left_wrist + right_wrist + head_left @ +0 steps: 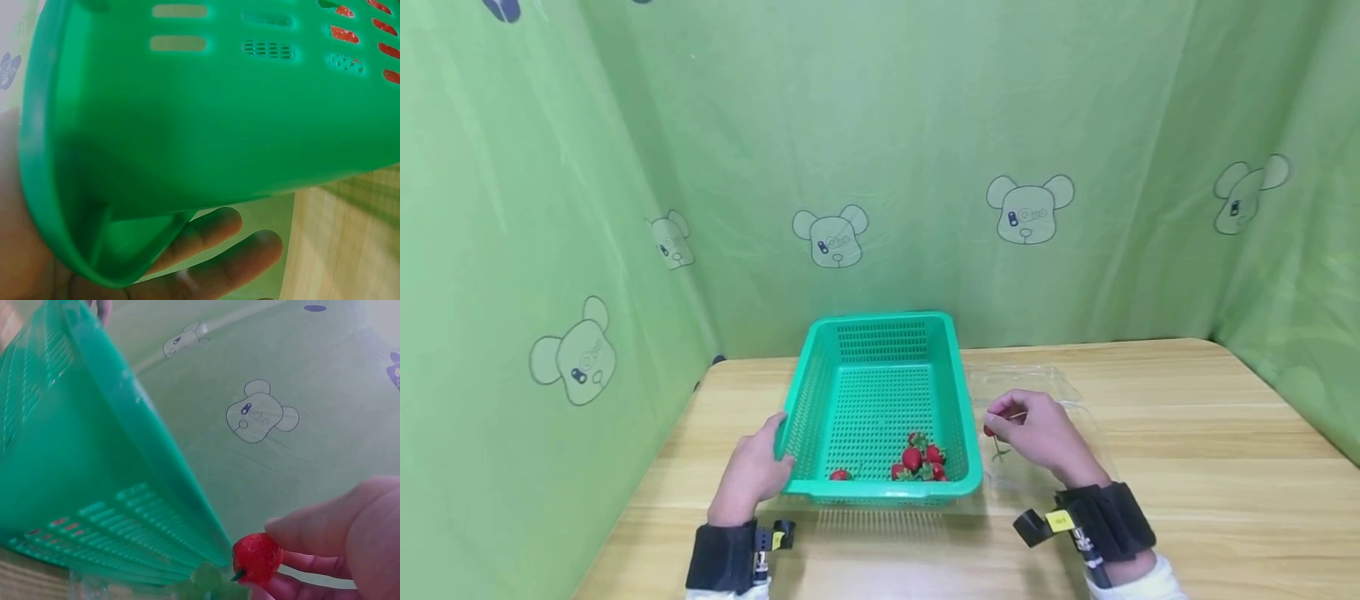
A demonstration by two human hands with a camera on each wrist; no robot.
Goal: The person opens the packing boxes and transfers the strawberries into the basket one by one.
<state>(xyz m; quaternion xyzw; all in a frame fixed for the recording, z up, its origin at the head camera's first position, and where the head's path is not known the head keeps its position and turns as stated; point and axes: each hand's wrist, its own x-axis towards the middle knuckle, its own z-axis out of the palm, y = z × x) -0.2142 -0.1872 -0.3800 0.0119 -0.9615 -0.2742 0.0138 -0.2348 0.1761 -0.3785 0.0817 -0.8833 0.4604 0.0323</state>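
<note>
A green plastic basket [880,490] stands on the table, with several red strawberries [912,458] in its front right part and another strawberry [840,474] nearer the front left. My left hand [752,468] grips the rim at the front left corner; in the left wrist view its fingers [253,253] reach beneath the rim. Just right of the basket, my right hand [1037,429] pinches a single strawberry [257,558] between thumb and fingers. A green stem and leaves [1000,453] hang below this hand in the head view.
Beneath and behind my right hand lies a clear plastic container [1022,383], hard to make out against the wooden table [1210,467]. A green curtain [925,150] printed with bear heads encloses the back and sides.
</note>
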